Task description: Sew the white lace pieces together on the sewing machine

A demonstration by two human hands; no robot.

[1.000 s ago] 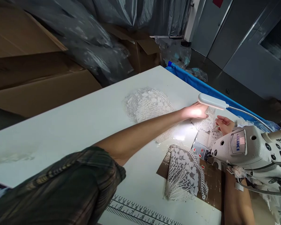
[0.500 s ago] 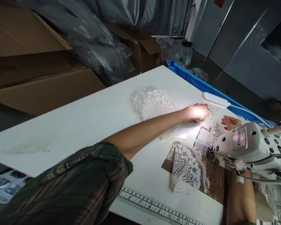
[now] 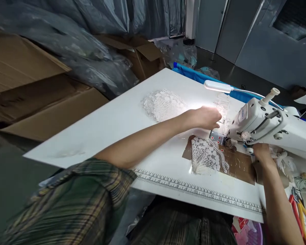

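My left hand (image 3: 209,117) is closed, its bent fingers at the left edge of a white lace strip (image 3: 222,103) beside the sewing machine's needle plate (image 3: 216,136). The white sewing machine (image 3: 244,119) hides the fingers of my right hand (image 3: 260,149); only the part near the wrist shows below the machine head. Nearer to me, a folded piece of white lace (image 3: 206,156) lies over a brown board (image 3: 238,166). A round heap of white lace (image 3: 162,103) rests beyond my left forearm.
A lamp (image 3: 218,86) on a bendable neck shines over the white table (image 3: 112,119). The ruler (image 3: 193,190) runs along the near edge. Scissors with red and orange handles (image 3: 304,217) lie at the lower right. Cardboard boxes (image 3: 56,112) stand at the left.
The camera view has shifted, bringing more of the machine and the near table edge into sight. My left hand is nearer the needle plate. My right hand's fingers, visible before, are now hidden.
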